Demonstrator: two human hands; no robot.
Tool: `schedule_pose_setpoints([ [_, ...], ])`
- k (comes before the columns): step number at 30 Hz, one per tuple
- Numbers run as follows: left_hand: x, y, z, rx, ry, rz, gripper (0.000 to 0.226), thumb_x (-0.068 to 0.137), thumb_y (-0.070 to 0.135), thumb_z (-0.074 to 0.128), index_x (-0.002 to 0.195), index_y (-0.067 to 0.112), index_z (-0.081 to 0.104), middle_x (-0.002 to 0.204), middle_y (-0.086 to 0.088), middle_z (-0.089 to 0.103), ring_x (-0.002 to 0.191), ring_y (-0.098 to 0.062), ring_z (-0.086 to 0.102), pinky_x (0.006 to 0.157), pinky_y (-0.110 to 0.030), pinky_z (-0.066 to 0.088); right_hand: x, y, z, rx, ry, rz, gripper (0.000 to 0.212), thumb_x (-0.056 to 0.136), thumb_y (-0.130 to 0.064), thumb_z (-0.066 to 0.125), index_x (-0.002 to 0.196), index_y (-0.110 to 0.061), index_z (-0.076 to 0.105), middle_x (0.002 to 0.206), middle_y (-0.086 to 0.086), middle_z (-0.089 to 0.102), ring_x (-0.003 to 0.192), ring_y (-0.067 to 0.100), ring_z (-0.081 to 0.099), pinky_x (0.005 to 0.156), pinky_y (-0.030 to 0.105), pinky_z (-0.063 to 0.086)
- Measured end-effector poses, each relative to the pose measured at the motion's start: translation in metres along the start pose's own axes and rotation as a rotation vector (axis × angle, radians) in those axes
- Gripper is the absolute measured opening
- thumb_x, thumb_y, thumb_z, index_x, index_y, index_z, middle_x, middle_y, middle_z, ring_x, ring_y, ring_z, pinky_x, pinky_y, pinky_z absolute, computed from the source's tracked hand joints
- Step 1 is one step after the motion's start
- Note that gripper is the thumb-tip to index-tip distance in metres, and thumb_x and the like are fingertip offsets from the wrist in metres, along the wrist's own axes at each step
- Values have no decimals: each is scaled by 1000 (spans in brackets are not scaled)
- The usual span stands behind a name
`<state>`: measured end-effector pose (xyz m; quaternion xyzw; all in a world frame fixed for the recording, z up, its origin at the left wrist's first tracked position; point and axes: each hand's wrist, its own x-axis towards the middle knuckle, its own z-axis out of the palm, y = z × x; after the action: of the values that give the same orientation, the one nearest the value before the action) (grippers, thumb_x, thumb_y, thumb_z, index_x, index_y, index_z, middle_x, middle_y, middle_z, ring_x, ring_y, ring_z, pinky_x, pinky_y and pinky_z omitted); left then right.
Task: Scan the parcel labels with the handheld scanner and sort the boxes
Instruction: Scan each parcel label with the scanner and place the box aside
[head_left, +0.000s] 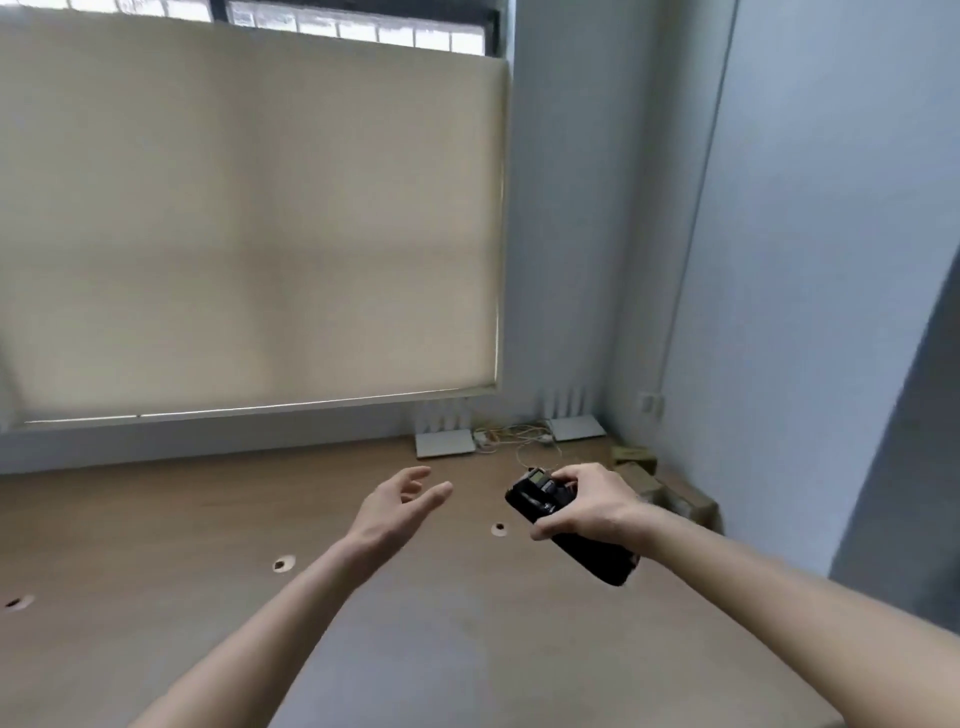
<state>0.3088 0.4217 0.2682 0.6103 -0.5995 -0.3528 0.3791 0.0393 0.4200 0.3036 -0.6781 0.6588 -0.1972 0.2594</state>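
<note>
R hand (587, 501) has the scanner (571, 535), grip curled round its body, thumb under, fingers over the top near the small screen end. Scanner is held in the air above the desk (182, 519), not resting on it. L hand (400, 506) is empty, fingers loose and spread, palm turned inward, hovering left of the scanner, apart from it.

Boxes (654, 486): a few brown cartons stacked in the corner just past the scanner, against the wall, partly hidden behind the R hand. Blurry, can't read any labels or get an exact count. None is in hand or in front of the scanner.

Progress, judging from this alone: tool pickup done, nothing else. No sign of sorted piles on the desk, so looks like early stage. Left: grab a box w/ the L hand, aim scanner at label, scan, place, repeat.

Other stuff: two white routers (447, 441) plus a cable tangle (514, 434) beyond the scanner by the window wall; blind (249, 218) pulled down; grommet holes (283, 564) in the desk left of the scanner.
</note>
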Motion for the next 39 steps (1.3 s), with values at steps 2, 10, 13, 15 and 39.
schedule_pose_setpoints([
  [2, 17, 21, 45, -11, -64, 28, 57, 88, 53, 68, 137, 26, 59, 126, -3, 64, 113, -15, 62, 97, -29, 48, 0, 40, -27, -11, 43, 57, 76, 53, -48, 96, 123, -32, 71, 110, -9, 73, 100, 13, 68, 88, 25, 55],
  [10, 85, 64, 174, 4, -250, 80, 61, 88, 55, 68, 139, 23, 57, 127, -4, 64, 113, -15, 63, 94, -30, 52, 10, 160, -82, 28, 160, 260, 87, 52, -52, 95, 132, -32, 67, 119, -6, 71, 104, 15, 65, 86, 23, 51],
  [13, 115, 65, 213, 18, -302, 70, 63, 88, 54, 69, 140, 20, 56, 127, -4, 64, 114, -16, 62, 100, -34, 52, 28, 194, -91, 52, 167, 324, 99, 50, -55, 94, 140, -31, 60, 127, -3, 68, 110, 18, 64, 93, 28, 53],
  [15, 140, 63, 236, 31, -333, 65, 65, 88, 55, 68, 140, 20, 55, 127, -4, 64, 113, -15, 62, 99, -31, 51, 46, 214, -95, 66, 166, 362, 101, 48, -57, 93, 140, -32, 60, 125, -3, 68, 108, 19, 65, 93, 30, 55],
  [39, 469, -72, 469, 128, -476, -200, 71, 93, 58, 59, 153, 25, 39, 148, -3, 49, 134, -22, 48, 112, -44, 41, 379, 446, -17, 149, 147, 541, 73, 55, -52, 89, 123, -38, 65, 108, -15, 72, 96, 10, 67, 85, 33, 58],
])
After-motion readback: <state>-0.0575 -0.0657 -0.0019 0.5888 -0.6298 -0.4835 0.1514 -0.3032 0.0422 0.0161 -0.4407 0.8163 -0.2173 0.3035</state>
